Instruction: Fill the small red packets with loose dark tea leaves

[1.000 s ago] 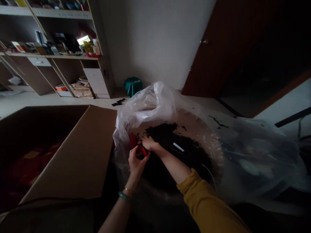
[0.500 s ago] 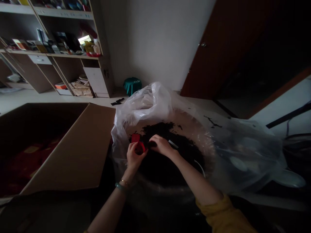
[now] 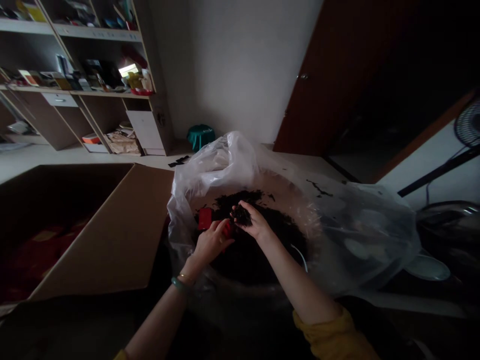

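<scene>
My left hand (image 3: 212, 243) is closed round a small red container (image 3: 227, 229), its mouth tilted toward my other hand and mostly hidden by the fingers. Palm up beside it, my right hand (image 3: 256, 220) cups a clump of dark, shredded dried leaves (image 3: 241, 215). Both hands are over a wide heap of the same dark leaves (image 3: 251, 260), inside a large round tub lined with clear plastic (image 3: 236, 155). A flat red piece (image 3: 205, 218) lies on the heap just beyond my left hand.
Left of the tub stands an open cardboard box (image 3: 112, 235) with red packets (image 3: 45, 240) inside. Plastic sheeting (image 3: 367, 235) spreads to the right. A white curved rim or handle (image 3: 300, 256) pokes from the heap. Behind are a green bin (image 3: 201, 137), shelves and a door.
My right hand has turned palm up, showing the leaves it holds. My left hand has rolled over and tipped the red container toward it. The view has shifted slightly.
</scene>
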Tool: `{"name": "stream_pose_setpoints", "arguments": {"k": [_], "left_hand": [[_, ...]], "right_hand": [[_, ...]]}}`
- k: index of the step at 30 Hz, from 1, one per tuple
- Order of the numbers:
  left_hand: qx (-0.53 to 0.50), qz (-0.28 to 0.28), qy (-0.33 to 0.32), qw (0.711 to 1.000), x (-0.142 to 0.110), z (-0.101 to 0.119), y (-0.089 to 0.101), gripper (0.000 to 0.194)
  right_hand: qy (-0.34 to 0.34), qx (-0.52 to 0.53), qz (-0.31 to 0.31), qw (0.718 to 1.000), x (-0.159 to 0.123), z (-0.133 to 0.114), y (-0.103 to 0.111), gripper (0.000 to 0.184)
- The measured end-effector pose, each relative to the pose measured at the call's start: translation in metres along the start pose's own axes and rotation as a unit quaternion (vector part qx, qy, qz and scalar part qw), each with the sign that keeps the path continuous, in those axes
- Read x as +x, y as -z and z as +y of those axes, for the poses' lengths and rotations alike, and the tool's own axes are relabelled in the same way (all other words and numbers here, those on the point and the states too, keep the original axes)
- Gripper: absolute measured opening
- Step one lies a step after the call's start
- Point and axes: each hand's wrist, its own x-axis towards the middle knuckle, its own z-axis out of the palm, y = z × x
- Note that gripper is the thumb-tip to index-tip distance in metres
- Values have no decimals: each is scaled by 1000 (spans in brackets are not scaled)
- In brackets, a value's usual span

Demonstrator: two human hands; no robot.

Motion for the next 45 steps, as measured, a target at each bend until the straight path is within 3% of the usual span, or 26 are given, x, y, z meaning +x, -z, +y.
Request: {"name": "stream_pose_setpoints", "arguments": {"k": [4, 13, 20, 25, 31, 33, 38, 45], "left_hand": [[22, -20, -34, 999, 5, 2, 9, 46], [-56, 17, -39, 998, 15, -16, 7, 30], [-120, -24, -67, 990, 26, -11, 15, 17], [-170, -72, -78, 980, 31, -8, 26, 14], [-161, -46, -66, 984, 32, -13, 27, 10], [-156, -41, -67, 985, 31, -14, 28, 9], [-164, -43, -85, 982, 29, -15, 28, 10], [-146, -26, -125, 981, 26, -11, 27, 11]], "right_hand": [[8, 24, -5, 1000, 6, 6, -6, 21], [91, -26, 15, 995, 10, 18, -4, 34], [121, -70, 18, 990, 14, 16, -4, 38], [148, -147, -8, 978, 13, 17, -3, 31], [140, -278, -58, 949, 8, 13, 2, 13], [155, -360, -91, 916, 6, 10, 7, 17], [225, -571, -150, 775, 4, -4, 13, 24], [217, -749, -135, 611, 3, -10, 0, 28]]}}
